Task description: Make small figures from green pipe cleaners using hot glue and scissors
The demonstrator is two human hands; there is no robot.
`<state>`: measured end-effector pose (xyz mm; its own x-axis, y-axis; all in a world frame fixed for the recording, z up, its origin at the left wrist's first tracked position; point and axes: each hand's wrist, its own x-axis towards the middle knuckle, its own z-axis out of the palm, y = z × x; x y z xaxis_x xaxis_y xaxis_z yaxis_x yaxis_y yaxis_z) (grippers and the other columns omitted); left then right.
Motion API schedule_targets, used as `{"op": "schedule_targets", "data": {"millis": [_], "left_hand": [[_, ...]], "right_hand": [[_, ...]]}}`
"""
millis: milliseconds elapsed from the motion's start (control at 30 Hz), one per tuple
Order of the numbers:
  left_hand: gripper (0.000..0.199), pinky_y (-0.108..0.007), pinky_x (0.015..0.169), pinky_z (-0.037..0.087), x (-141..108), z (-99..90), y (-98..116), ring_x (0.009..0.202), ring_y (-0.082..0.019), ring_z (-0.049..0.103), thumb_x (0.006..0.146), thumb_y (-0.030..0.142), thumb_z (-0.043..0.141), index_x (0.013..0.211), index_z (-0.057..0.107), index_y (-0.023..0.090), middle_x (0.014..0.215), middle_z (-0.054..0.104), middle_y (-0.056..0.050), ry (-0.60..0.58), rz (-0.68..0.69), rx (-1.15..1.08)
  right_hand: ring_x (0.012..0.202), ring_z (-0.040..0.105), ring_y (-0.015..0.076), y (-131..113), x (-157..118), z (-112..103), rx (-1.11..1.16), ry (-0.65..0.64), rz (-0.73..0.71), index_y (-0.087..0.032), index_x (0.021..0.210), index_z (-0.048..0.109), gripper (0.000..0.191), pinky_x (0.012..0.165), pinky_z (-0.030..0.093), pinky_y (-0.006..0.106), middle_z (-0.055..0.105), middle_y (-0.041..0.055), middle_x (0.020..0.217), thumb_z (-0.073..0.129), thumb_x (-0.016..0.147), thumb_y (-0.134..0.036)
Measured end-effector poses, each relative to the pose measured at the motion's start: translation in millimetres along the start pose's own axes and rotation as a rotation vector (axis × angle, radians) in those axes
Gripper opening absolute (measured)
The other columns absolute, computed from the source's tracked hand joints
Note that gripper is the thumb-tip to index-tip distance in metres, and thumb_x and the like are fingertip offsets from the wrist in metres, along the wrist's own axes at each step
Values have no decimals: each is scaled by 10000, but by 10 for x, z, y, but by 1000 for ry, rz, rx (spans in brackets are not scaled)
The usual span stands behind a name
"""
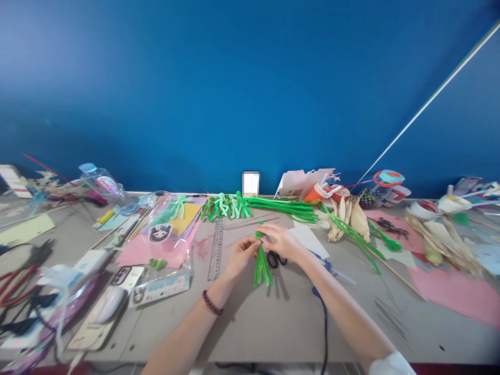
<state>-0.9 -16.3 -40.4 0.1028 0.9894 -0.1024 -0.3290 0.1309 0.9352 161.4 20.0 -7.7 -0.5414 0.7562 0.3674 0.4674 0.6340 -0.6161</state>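
Between my two hands is a bunch of green pipe cleaners (262, 271), gathered at the top with the loose ends fanning downward over the table. My left hand (246, 251) is closed on the bunch just under its gathered top. From the other side, my right hand (278, 240) pinches at the top, fingertips close to the left ones. Black-handled scissors (276, 259) lie beside the bunch, partly covered by my right hand and wrist. A ruler (216, 250) rests to the left. Behind the hands lie a pile of long green pipe cleaners (285, 205) and several small bent green bundles (226, 205).
A small white screen (250, 184) leans against the blue wall. At left are a plastic bottle (102, 182), a clear bag of coloured paper (167, 229) and pliers (23, 271). Dried husks (357, 221), a paper cup (316, 194) and pink paper (457, 291) occupy the right.
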Motion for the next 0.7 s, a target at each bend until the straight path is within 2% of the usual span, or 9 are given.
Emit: {"op": "schedule_targets", "data": {"millis": [100,333,433,567,700], "left_hand": [[268,-207,511,359,3,1,-2,484,-66,453,596,386,763,673,674,146,579,594,14,8,1,10],[281,-200,506,364,3,15,8,486,-66,445,587,388,769,663,669,136,556,577,17,17,7,-7],[264,-196,513,375,-3,12,40,496,-64,460,586,367,773,690,678,143,583,586,19,32,-8,-24],[234,-192,540,396,-10,1,84,537,-69,490,598,342,769,706,678,156,633,589,19,46,-16,-58],[224,-192,566,405,-18,-3,90,576,-83,519,617,334,756,710,671,148,637,597,6,17,-12,-53]], "right_hand": [[1073,573,217,32,-10,38,-54,14,-17,-234,1105,636,310,937,453,350,635,67,1128,514,822,-209],[994,600,209,40,-5,104,-86,133,-134,-216,1045,653,268,904,477,355,665,77,1023,487,836,-183],[964,614,190,-5,6,51,4,168,-104,-211,1095,639,304,867,498,330,664,70,1036,495,830,-171],[937,627,165,-79,20,-30,155,142,-38,-235,1203,580,382,857,504,319,652,57,1098,475,842,-167],[993,614,185,-109,35,-48,238,106,27,-242,1165,615,336,845,511,321,625,66,1173,503,850,-212]]}}
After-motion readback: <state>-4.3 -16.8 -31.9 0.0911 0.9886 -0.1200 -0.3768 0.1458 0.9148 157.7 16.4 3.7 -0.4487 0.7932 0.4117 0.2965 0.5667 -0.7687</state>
